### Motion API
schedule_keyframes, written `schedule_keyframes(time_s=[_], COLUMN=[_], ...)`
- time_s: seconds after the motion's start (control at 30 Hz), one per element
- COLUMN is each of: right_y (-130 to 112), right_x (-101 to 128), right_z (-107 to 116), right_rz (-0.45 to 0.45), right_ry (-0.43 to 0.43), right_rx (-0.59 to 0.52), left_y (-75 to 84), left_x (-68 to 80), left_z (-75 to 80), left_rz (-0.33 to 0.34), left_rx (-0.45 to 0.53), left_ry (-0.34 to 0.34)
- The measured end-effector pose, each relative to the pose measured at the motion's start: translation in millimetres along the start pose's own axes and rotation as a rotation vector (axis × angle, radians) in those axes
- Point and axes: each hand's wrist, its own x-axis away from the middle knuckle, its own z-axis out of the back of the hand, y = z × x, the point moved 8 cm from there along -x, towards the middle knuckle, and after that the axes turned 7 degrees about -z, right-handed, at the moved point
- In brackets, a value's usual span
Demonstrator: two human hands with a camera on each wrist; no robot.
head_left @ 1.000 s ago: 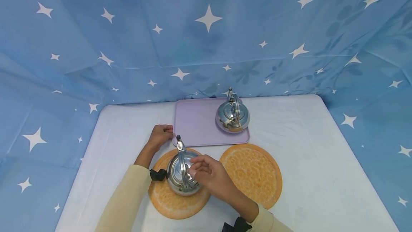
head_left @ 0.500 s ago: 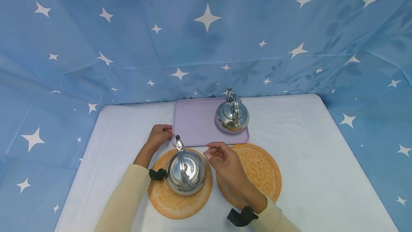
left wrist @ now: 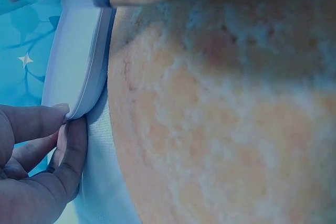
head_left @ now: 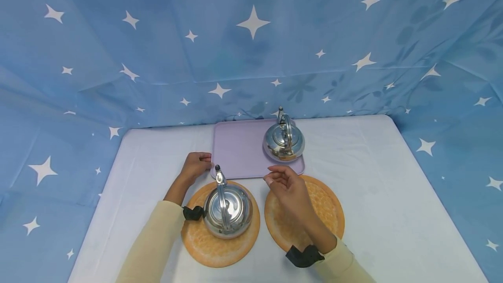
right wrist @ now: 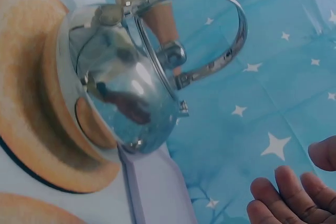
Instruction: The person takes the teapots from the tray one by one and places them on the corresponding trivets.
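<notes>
My left hand (head_left: 195, 166) is at the near left corner of a lilac tray (head_left: 239, 148). In the left wrist view its thumb lies on the tray's rim (left wrist: 79, 109) with fingers beneath, pinching the corner. A shiny metal kettle (head_left: 235, 213) with an arched handle stands upright on the left round orange placemat (head_left: 216, 257). My right hand (head_left: 288, 189), holding nothing, hovers over the right placemat (head_left: 328, 213) by the tray's near edge, its fingers loosely bent. A second metal kettle (head_left: 283, 145) stands on the tray's right end.
A white cloth (head_left: 389, 195) covers the table. Behind it hangs a blue curtain (head_left: 157, 56) with white stars, close to the tray's far edge. The near kettle stands between my two forearms, its spout pointing toward the tray.
My right hand has moved from the near kettle's handle to the right and forward, toward the tray's near edge. The kettle stays on its placemat. My left hand has kept its place.
</notes>
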Motion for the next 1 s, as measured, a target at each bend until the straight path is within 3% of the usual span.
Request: schedule_keyframes(time_s=[0.47, 1.0], right_y=[4, 0], right_x=[-5, -15], right_z=[18, 39], right_rz=[0.027, 0.082], right_ry=[0.033, 0.101], right_rx=[0.065, 0.070], left_y=[0.2, 0.7], left_x=[-0.4, 1.3], left_z=[-1.5, 0.7], left_rz=[-0.024, 0.004], left_rx=[0.001, 0.017], left_ry=[-0.015, -0.009])
